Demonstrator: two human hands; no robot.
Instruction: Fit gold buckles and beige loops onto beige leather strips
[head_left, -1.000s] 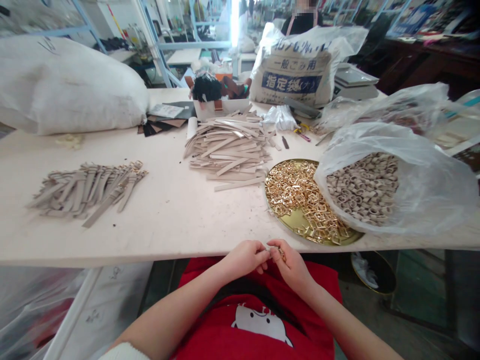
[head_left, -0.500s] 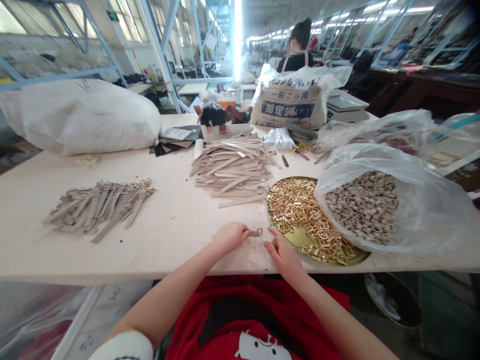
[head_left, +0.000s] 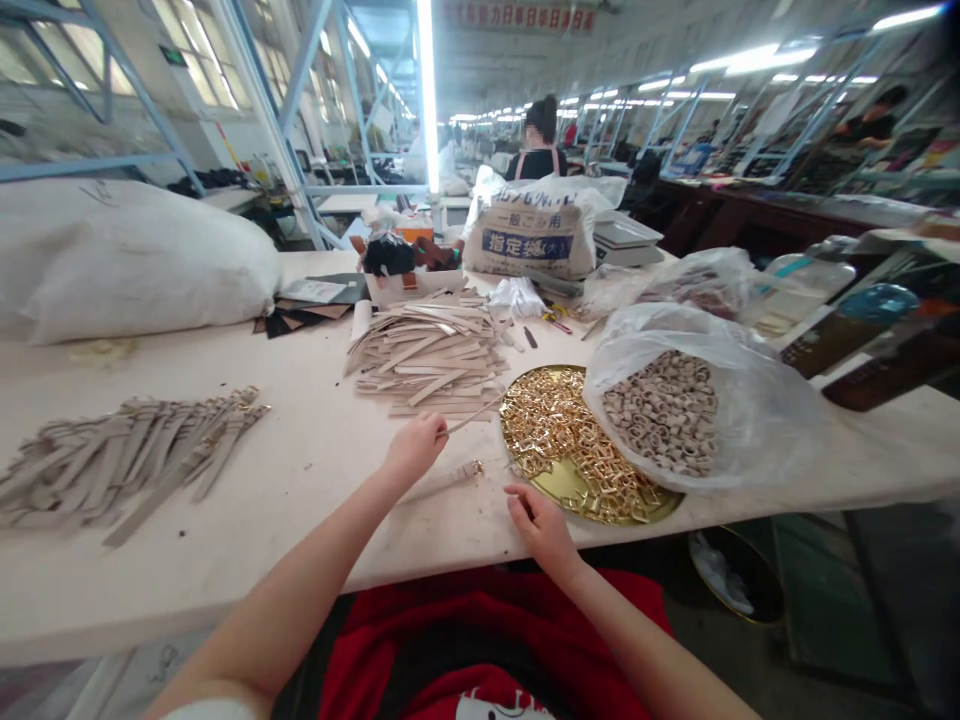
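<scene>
My left hand (head_left: 415, 450) reaches forward over the white table (head_left: 322, 470) and pinches the near end of a loose beige strap (head_left: 474, 416) at the front of the pile of beige straps (head_left: 427, 355). A strap fitted with a gold buckle (head_left: 450, 480) lies flat on the table between my hands. My right hand (head_left: 538, 520) rests near the table's front edge, fingers loosely apart and holding nothing, just beside the round gold tray (head_left: 559, 485) heaped with gold buckles (head_left: 551, 425).
A clear bag of beige loops (head_left: 667, 410) leans on the tray's right side. Finished straps (head_left: 127, 460) lie at the left, behind them a big white sack (head_left: 127, 260). A printed bag (head_left: 529, 240), a small box and scraps stand at the back. A person works beyond.
My hands rose from my lap to the table and set the buckled strap down. My left hand then moved forward and took hold of a loose strap. The view tilted upward.
</scene>
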